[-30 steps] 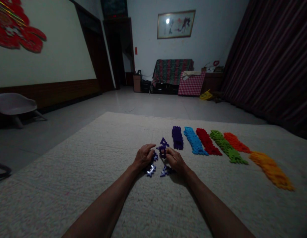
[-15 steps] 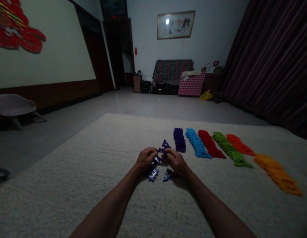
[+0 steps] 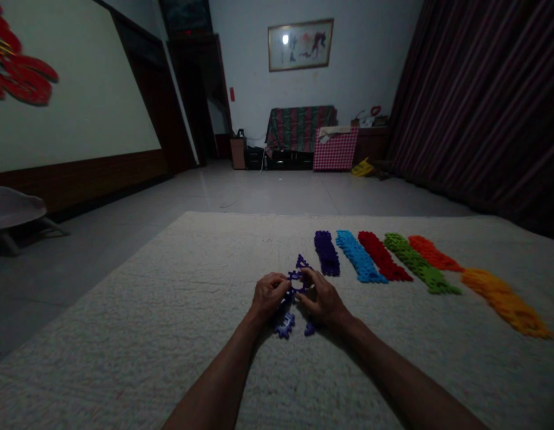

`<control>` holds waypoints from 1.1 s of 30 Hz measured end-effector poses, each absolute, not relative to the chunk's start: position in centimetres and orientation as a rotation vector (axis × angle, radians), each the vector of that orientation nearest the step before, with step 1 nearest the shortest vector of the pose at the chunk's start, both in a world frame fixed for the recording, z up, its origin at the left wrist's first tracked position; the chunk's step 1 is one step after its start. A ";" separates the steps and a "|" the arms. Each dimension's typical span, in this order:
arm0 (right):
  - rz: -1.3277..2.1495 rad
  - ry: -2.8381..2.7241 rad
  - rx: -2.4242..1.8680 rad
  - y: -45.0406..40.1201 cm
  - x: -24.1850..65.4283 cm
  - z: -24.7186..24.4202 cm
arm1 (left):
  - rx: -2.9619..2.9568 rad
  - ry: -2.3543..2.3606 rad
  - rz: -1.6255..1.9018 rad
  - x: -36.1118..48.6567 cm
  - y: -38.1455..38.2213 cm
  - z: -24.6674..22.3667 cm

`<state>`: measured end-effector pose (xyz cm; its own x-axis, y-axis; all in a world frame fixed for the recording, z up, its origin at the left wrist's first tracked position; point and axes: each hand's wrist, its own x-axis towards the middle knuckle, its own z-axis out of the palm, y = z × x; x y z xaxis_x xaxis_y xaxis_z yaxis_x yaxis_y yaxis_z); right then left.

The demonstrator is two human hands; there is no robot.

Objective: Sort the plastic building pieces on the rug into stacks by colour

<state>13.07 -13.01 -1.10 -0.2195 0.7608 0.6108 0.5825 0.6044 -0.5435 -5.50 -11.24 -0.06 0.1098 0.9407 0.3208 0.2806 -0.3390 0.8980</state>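
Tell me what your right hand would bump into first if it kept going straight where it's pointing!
The right hand would probably meet the purple notched piece right at its fingertips first, then the left hand beyond, though exact depth is unclear.

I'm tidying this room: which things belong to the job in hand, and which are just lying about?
In use:
handled purple piece
loose purple pieces around it
likely the six coloured rows

Just about:
yellow object
pale chair
checked cloth

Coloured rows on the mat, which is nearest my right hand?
The purple row, leftmost of the six; its near end lies beyond your right hand, the others farther right.
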 end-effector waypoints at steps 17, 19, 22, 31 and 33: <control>-0.082 -1.944 -1.179 -12.6 15.5 -0.4 | 1.785 1.262 1.276 -5.3 -11.2 -0.3; -0.200 -1.883 -1.261 -12.0 17.2 -0.1 | 1.748 1.292 1.284 -5.3 -11.2 -0.4; -0.293 -1.833 -1.425 -11.3 19.3 0.4 | 1.692 1.301 1.303 -5.4 -11.1 -0.6; -0.299 -1.881 -1.547 -11.0 20.5 0.2 | 1.583 1.343 1.328 -5.5 -11.0 -0.7; -0.289 -1.871 -1.551 -11.0 20.6 0.0 | 1.575 1.359 1.327 -5.5 -10.9 -0.7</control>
